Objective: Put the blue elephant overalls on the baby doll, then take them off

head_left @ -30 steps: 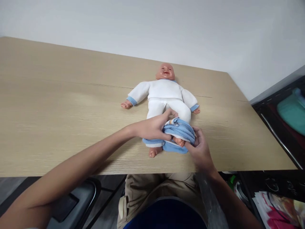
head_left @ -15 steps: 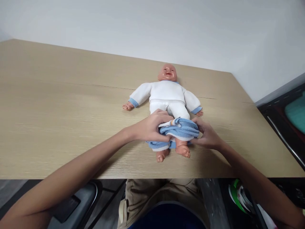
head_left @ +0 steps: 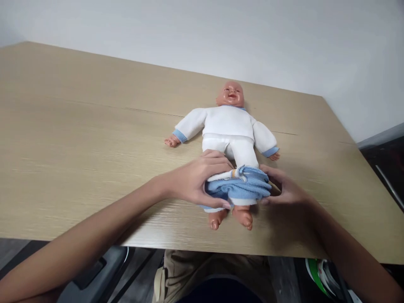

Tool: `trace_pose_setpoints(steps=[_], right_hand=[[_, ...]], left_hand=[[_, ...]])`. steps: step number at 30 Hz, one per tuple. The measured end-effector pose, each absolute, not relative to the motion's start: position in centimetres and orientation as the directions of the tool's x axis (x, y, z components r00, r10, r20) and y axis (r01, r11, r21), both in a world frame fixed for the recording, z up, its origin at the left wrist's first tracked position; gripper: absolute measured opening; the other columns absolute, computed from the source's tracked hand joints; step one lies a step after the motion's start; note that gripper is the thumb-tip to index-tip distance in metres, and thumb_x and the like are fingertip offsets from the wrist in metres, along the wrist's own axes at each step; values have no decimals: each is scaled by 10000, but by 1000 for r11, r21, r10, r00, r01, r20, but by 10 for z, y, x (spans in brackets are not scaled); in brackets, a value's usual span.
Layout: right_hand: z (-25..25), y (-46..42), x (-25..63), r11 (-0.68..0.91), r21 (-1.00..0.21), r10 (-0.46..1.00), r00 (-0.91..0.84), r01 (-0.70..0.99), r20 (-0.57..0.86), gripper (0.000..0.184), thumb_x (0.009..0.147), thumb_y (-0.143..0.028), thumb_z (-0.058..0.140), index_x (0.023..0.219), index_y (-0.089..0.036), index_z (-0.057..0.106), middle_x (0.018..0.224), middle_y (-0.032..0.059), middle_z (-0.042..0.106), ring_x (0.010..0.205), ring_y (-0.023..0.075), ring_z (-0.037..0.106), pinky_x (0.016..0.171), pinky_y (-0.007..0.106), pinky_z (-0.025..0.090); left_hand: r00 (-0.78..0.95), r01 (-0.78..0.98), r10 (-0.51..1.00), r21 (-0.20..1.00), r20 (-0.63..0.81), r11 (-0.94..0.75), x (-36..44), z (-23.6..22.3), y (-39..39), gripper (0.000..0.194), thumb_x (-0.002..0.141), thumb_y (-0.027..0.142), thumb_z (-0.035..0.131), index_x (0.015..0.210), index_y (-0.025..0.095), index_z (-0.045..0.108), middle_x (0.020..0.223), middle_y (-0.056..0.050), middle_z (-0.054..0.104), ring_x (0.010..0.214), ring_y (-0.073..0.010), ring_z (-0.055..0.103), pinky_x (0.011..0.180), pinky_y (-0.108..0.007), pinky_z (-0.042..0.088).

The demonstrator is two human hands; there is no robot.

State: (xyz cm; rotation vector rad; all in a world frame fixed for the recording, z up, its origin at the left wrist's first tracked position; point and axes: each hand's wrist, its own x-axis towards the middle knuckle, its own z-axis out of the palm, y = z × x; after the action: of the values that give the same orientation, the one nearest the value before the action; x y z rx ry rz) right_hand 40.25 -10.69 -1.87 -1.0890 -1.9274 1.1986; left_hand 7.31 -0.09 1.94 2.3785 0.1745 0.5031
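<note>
Tan table (head_left: 94, 147), white-clad doll (head_left: 229, 122) lying face-up on it.
Blue pants (head_left: 243, 188) bunched around its 2 lower legs; left hand (head_left: 195, 179) and right hand (head_left: 287, 185) each pinch 1 side of the cloth; 2 bare feet (head_left: 243, 217) stick out below.

A doll (head_left: 229, 122) lies on its back on a table (head_left: 78, 147), head toward the wall (head_left: 202, 33). Blue pants (head_left: 243, 186) are bunched around its lower legs, both feet (head_left: 243, 216) showing below the cuffs. The left hand (head_left: 197, 179) grips the pants at one side, the right hand (head_left: 282, 185) at the other. Something green and white (head_left: 315, 273), perhaps a roll, sits below the table edge.
</note>
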Motion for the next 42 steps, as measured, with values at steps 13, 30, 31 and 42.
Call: trace_pose_setpoints(steps=[13, 30, 31, 42], right_hand=[[-9, -77, 386, 30, -999, 972, -234, 38, 21, 324, 1022, -572, 852, 1043, -268, 743, 943, -5, 575, 865, 196, 538, 793, 305, 461], [-33, -91, 359, -207, -976, 974, -114, -70, -198, 433, 994, -677, 845, 1078, -294, 662, 931, -24, 630, 805, 179, 580, 743, 280, 515], [-34, -90, 359, -198, -978, 975, -119, -70, -189, 442, 991, -681, 849, 1065, -291, 656, 924, -27, 622, 797, 173, 570, 740, 277, 510], [-14, -75, 373, 15, -994, 992, -126, 108, 1, 458, 982, -705, 833, 953, -278, 670, 843, -22, 558, 768, 194, 507, 730, 322, 455]], left_hand=[[808, 142, 477, 672, 345, -727, 48, 25, 31, 277, 1012, 424, 797, 888, 206, 677, 1008, -36, 702, 977, -228, 627, 945, -377, 471], [813, 74, 577, 968, 82, -242, 26, -25, 28, 372, 1070, 456, 698, 1348, 210, 697, 1298, -132, 778, 1254, -284, 733, 1141, -437, 601], [792, 75, 605, 971, 81, -228, 29, -29, 27, 358, 1078, 463, 686, 1328, 207, 696, 1309, -135, 775, 1257, -283, 728, 1152, -438, 593], [681, 66, 732, 997, -23, -30, 36, -15, 28, 284, 984, 450, 764, 1110, 210, 679, 973, -27, 698, 881, -199, 642, 795, -308, 535]])
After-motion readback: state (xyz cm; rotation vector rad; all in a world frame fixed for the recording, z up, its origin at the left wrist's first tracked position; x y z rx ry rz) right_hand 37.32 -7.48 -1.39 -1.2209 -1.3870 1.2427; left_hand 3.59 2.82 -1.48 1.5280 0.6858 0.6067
